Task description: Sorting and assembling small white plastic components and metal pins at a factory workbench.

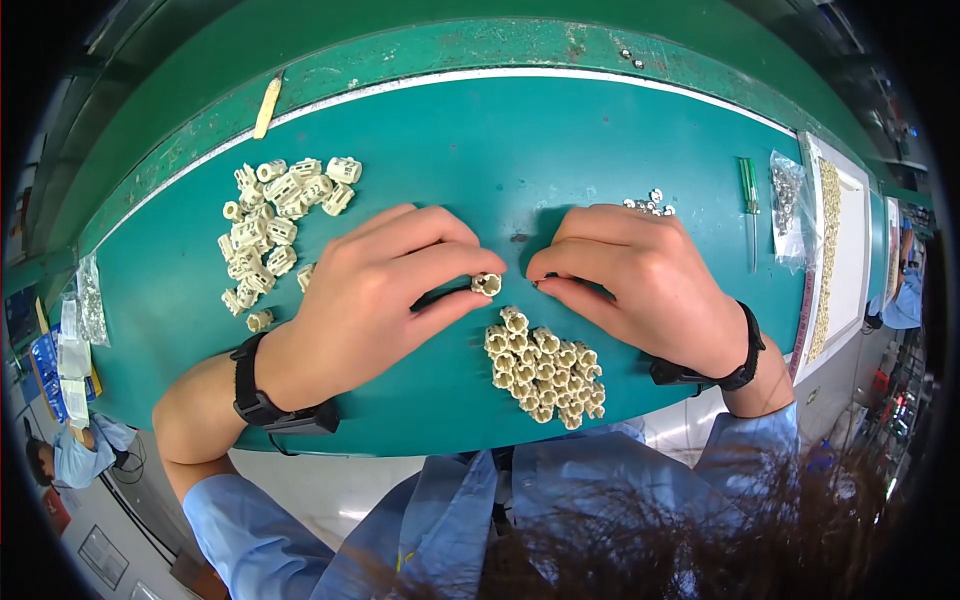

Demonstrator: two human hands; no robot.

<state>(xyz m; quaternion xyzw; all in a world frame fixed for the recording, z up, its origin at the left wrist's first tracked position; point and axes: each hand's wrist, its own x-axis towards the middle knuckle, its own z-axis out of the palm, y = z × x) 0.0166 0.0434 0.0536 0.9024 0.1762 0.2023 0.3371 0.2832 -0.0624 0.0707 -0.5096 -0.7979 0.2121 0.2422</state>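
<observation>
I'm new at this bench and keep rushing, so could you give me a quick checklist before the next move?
1. Cream part held: ok, pinched in the left hand.
2. Small piece in the right hand: cannot tell, its fingertips hide most of the grip.
3. Loose pile and packed cluster separate: ok, bare mat between.
4. Screwdriver in hand: not ok, it lies on the mat.
</observation>
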